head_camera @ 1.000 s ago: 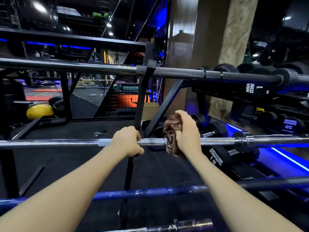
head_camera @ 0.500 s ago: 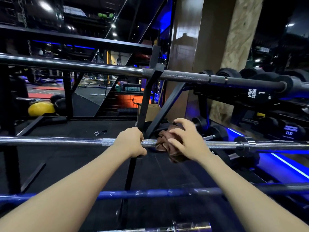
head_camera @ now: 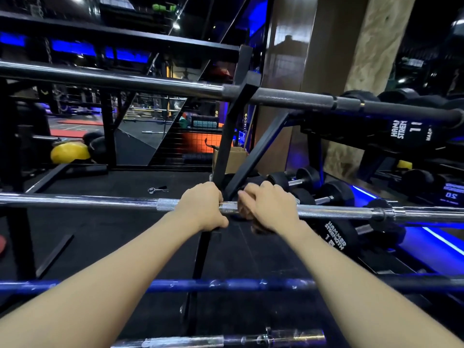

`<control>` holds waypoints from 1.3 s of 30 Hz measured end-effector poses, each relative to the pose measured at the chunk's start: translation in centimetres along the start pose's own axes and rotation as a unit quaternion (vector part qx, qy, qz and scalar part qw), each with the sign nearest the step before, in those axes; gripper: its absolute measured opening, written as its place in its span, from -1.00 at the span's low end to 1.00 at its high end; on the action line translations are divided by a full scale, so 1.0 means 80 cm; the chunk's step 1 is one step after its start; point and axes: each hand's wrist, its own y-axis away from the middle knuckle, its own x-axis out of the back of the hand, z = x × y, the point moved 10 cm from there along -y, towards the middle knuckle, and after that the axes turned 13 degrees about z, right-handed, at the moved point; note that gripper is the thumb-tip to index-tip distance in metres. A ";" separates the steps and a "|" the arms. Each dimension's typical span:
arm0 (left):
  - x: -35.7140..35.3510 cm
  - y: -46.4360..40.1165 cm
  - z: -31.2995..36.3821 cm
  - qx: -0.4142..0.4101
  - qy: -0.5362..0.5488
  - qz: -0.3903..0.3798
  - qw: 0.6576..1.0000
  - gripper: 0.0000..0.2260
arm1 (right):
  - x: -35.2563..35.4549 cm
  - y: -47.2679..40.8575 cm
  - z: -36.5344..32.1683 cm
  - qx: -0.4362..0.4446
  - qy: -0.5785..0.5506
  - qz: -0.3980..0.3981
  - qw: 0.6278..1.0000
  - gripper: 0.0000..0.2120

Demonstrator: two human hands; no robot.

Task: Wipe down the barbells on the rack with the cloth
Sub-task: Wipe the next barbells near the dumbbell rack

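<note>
Black rack upright behind hands, seemingly.

Lying on the black rubber floor beyond the rack: a small metal collar clip. Sitting at far left: a yellow medicine ball beside dark balls. Resting at right: black Hammer Strength dumbbells. Standing behind: a cardboard box and a stone-faced pillar.
</note>
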 end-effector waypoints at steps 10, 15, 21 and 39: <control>0.001 -0.003 -0.002 0.007 0.017 0.009 1.000 -0.58 | 0.030 0.049 0.005 0.026 -0.025 0.166 0.985 -0.65; 0.003 -0.002 0.000 0.004 0.015 0.012 1.000 -0.57 | 0.001 0.005 0.022 -0.056 0.005 0.034 0.998 -0.62; 0.005 0.000 0.003 0.007 0.012 0.008 1.000 -0.54 | -0.012 -0.006 0.042 -0.157 -0.038 -0.040 0.986 -0.68; 0.004 -0.002 0.000 0.027 0.007 0.001 1.000 -0.58 | 0.026 0.040 0.044 -0.099 0.042 0.156 0.982 -0.69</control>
